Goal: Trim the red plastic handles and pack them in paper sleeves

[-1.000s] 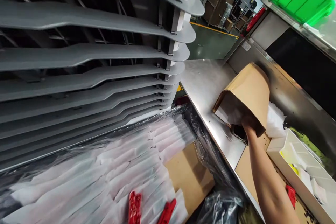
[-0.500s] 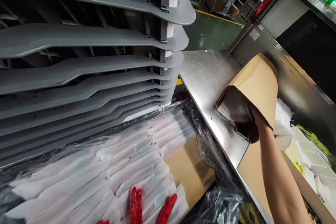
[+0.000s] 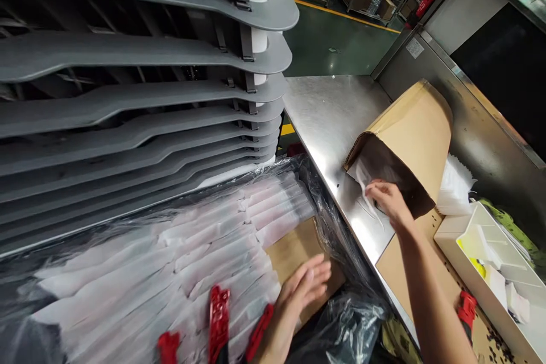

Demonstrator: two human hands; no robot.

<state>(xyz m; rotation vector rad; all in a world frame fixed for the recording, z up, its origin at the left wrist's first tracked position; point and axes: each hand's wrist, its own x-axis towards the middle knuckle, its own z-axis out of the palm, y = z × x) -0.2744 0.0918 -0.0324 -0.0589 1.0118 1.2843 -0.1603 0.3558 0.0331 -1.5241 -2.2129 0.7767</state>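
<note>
At the mouth of a cardboard box [image 3: 420, 125] lying on its side, my right hand [image 3: 389, 200] pinches a thin white sheet [image 3: 367, 196], perhaps a packing sleeve. Part of the sheet hangs over the steel bench. My left hand [image 3: 301, 290] is spread open and holds nothing, above a brown cardboard piece [image 3: 294, 247]. Next to it are rows of items in whitish translucent wraps [image 3: 205, 250]. Red objects with black parts, one a red tool-like piece [image 3: 219, 313], rest on the wraps near my left wrist.
Grey stacked shelves [image 3: 140, 96] stand over the far side of the wrapped rows. Black plastic film [image 3: 333, 227] lines the container's edge. On the steel bench [image 3: 328, 108] are a white divided bin [image 3: 473, 227], a white stack [image 3: 456, 187] and a red-and-black tool [image 3: 467, 307].
My right hand has come out of the box with the white sheet. My left hand has entered the view from below. The camera has shifted slightly.
</note>
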